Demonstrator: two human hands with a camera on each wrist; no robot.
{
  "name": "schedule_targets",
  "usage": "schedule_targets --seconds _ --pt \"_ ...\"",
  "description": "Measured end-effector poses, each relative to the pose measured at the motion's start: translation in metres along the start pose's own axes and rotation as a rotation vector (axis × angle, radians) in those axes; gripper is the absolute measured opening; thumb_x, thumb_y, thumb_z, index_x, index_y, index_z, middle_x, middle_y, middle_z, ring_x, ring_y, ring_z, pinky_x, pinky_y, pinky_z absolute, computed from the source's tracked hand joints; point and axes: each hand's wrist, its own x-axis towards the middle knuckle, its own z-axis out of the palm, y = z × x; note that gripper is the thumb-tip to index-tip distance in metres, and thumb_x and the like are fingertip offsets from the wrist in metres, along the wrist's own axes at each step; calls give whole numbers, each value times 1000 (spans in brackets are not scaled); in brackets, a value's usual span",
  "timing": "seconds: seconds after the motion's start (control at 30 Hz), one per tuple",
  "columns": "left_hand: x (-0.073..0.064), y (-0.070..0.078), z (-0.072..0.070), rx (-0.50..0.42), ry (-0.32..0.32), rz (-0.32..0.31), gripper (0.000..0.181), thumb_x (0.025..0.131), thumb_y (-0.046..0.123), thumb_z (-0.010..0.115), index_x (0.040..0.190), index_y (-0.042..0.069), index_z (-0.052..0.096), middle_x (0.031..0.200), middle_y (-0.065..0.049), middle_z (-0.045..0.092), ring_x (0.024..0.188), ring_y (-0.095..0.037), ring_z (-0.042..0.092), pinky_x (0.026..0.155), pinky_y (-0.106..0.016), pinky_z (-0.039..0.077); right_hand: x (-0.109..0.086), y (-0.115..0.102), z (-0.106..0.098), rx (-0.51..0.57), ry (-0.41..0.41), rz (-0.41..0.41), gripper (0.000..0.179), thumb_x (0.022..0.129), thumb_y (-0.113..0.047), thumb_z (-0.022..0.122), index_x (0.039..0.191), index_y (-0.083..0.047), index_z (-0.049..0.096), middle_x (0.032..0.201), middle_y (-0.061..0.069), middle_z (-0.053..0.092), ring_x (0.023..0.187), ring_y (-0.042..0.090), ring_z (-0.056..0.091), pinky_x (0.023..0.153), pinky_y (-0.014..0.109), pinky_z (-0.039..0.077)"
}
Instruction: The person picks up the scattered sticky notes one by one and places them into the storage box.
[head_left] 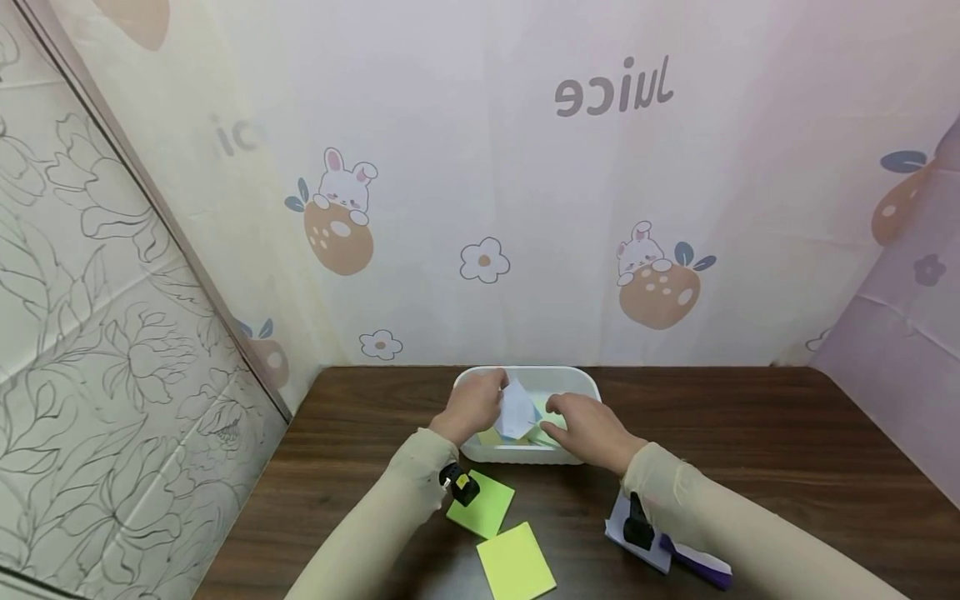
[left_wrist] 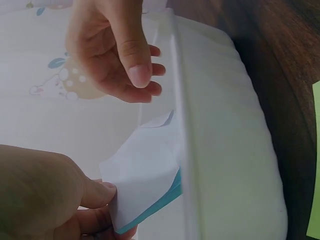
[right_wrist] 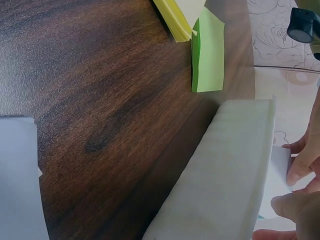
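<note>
A folded white piece of paper (head_left: 516, 410) with a teal-blue layer beneath is held inside the white plastic bin (head_left: 525, 456). My left hand (head_left: 477, 406) pinches its edge between thumb and fingers, at the bin's left side. In the left wrist view the paper (left_wrist: 142, 172) stands tilted against the bin's inner wall. Across from it, my right hand (head_left: 596, 429) hovers over the bin's right part, fingers loosely bent and apart from the paper, holding nothing. Pale green and yellow papers lie in the bin, partly hidden by the hands and the white paper.
In front of the bin lie a green sticky-note pad (head_left: 486, 507) and a yellow sticky-note pad (head_left: 517, 562). Under my right forearm are a white pad (head_left: 618, 533) and a slim purple-and-white object (head_left: 701, 564). A printed curtain (head_left: 487, 183) hangs behind the brown table (head_left: 720, 417).
</note>
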Motion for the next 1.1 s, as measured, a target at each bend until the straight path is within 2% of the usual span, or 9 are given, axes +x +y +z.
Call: schedule_targets --seconds 0.27,0.57,0.73,0.87,1.1 --pt "0 -2 9 -13 -78 -53 14 102 13 57 113 11 66 100 -4 73 86 -17 64 78 -35 53 2 0 3 7 -3 -3 28 93 -25 73 111 -5 71 105 9 74 96 25 70 85 46 57" --pt "3 -1 15 36 -148 -47 21 98 6 59 117 13 63 106 -4 73 83 -15 61 75 -32 52 2 -1 7 -6 2 -25 23 92 -24 73 106 -5 71 101 8 75 95 24 71 85 45 57" --pt "5 -3 18 36 -162 -63 21 98 6 59 118 13 63 106 -5 73 86 -17 64 76 -34 53 3 -3 10 -3 -17 -20 23 92 -24 73 106 -6 71 101 8 75 94 23 71 86 45 57" --pt "6 -5 17 11 -177 -77 20 101 15 57 120 12 64 113 -6 72 95 -19 67 81 -36 53 4 -4 11 -1 -14 -16 23 92 -24 73 106 -6 72 102 8 75 95 24 71 87 45 57" --pt "8 -6 16 -29 -218 -123 33 103 31 57 128 10 63 122 -6 71 110 -22 67 94 -39 53 5 -4 10 1 -14 -14 25 93 -25 73 109 -5 72 104 8 75 96 23 71 87 45 57"
